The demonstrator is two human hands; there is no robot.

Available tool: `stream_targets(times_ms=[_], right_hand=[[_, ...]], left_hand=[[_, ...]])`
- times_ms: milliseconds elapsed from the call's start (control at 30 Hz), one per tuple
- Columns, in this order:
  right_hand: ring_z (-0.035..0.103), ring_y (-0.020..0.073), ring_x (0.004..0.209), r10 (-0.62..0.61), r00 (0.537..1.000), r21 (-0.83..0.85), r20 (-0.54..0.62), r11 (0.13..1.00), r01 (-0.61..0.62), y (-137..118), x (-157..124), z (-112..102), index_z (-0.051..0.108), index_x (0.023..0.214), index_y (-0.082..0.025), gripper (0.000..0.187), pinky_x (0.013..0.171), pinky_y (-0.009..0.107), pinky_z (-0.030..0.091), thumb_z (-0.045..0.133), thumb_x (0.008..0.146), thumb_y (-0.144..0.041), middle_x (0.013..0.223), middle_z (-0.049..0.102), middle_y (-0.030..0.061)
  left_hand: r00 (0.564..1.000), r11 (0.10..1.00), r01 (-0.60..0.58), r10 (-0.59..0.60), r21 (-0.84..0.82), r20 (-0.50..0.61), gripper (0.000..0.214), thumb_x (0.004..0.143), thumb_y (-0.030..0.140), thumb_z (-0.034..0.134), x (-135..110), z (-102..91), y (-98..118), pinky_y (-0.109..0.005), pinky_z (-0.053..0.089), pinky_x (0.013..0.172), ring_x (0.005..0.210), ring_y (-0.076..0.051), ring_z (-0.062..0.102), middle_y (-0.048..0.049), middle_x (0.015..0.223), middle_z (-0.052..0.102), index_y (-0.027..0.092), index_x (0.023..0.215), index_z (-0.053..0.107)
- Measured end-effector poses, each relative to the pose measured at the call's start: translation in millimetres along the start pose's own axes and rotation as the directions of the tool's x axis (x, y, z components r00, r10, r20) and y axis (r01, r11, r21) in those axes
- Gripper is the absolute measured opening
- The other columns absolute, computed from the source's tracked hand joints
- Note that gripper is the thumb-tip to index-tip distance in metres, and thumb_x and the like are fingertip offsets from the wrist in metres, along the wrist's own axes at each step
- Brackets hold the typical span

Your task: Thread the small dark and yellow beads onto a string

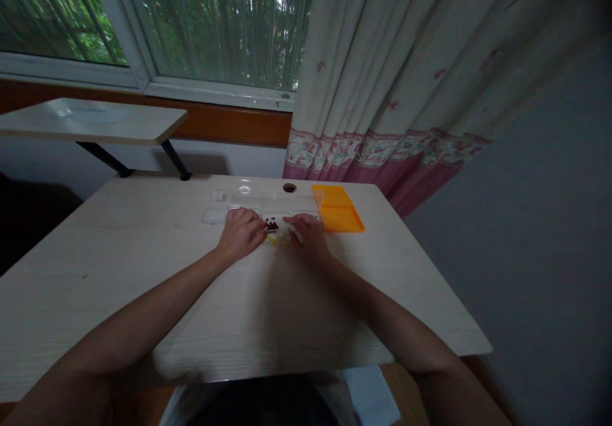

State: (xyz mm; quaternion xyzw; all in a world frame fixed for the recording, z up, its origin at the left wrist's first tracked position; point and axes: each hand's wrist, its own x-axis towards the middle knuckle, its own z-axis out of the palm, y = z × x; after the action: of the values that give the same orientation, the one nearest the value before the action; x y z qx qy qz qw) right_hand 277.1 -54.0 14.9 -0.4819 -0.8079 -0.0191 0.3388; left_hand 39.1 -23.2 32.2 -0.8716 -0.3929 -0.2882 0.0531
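Note:
My left hand (242, 233) rests on the pale wooden table (143, 266), fingers curled in a pinch beside a small cluster of dark pieces (272, 225). My right hand (308, 235) lies just right of them, fingers curled down over small yellow pieces (277, 240); what either hand holds is too small to make out. Both hands sit at the near edge of a clear plastic compartment tray (253, 206).
An orange tray (337, 208) lies right of the clear one. A round cable hole (289, 187) is at the table's far edge. A second small table (86, 120) stands at the left under the window. A curtain (406, 81) hangs at the right.

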Motion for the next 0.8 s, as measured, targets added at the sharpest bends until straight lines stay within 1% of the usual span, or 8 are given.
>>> stream_targets(times_ms=[67,167,300,567,633,800], right_hand=[[0.052,0.0239,0.111,-0.006,1.0,-0.02,-0.017,1.0,0.006,0,-2,3,0.057,0.129,-0.022,0.043,0.098,0.041,0.041,0.051,0.087,-0.016,0.113,0.059,0.0102],[0.051,0.0233,0.112,-0.009,1.0,-0.034,-0.024,0.999,0.009,4,-6,6,0.057,0.129,-0.023,0.044,0.1,0.041,0.041,0.05,0.087,-0.015,0.115,0.059,0.0096],[0.051,0.0233,0.112,-0.011,1.0,-0.033,-0.016,0.999,0.011,6,-9,5,0.057,0.129,-0.023,0.044,0.1,0.041,0.04,0.05,0.086,-0.014,0.115,0.059,0.0096],[0.052,0.0242,0.11,0.014,0.999,-0.008,0.03,1.0,-0.014,4,-8,1,0.059,0.127,-0.024,0.043,0.099,0.042,0.041,0.051,0.086,-0.015,0.112,0.061,0.0099],[0.052,0.0241,0.11,0.01,1.0,0.002,0.023,1.0,-0.01,6,-8,2,0.061,0.124,-0.023,0.041,0.098,0.042,0.041,0.052,0.086,-0.015,0.111,0.061,0.0097],[0.054,0.0234,0.105,0.013,1.0,0.026,0.022,1.0,-0.014,9,-7,3,0.069,0.109,-0.023,0.031,0.094,0.04,0.042,0.053,0.085,-0.014,0.106,0.062,0.0086]], left_hand=[[1.0,1.0,-0.024,0.024,0.001,0.003,0.022,0.092,0.036,0.052,-1,1.5,-1,-0.044,0.036,0.089,0.097,-0.024,0.051,-0.0067,0.095,0.063,0.022,0.094,0.069],[0.999,1.0,-0.026,0.026,-0.012,-0.029,0.021,0.092,0.036,0.053,-3,3.7,-4,-0.044,0.037,0.09,0.098,-0.024,0.051,-0.0066,0.097,0.063,0.023,0.097,0.068],[0.997,0.999,-0.01,0.006,-0.052,-0.077,0.018,0.091,0.035,0.055,-5,6.8,-7,-0.044,0.038,0.092,0.102,-0.024,0.052,-0.0068,0.102,0.063,0.024,0.098,0.068],[0.993,0.992,0.039,-0.052,-0.123,-0.107,0.017,0.091,0.035,0.056,-4,12.0,-10,-0.042,0.04,0.091,0.103,-0.023,0.052,-0.0061,0.102,0.063,0.024,0.094,0.069],[0.993,0.99,0.042,-0.057,-0.133,-0.107,0.018,0.091,0.035,0.056,-3,13.1,-11,-0.042,0.04,0.092,0.103,-0.023,0.052,-0.0059,0.102,0.063,0.024,0.094,0.069],[0.995,0.989,0.049,-0.06,-0.138,-0.083,0.02,0.091,0.036,0.055,-3,14.5,-13,-0.041,0.04,0.093,0.104,-0.023,0.052,-0.0062,0.103,0.062,0.024,0.096,0.069]])
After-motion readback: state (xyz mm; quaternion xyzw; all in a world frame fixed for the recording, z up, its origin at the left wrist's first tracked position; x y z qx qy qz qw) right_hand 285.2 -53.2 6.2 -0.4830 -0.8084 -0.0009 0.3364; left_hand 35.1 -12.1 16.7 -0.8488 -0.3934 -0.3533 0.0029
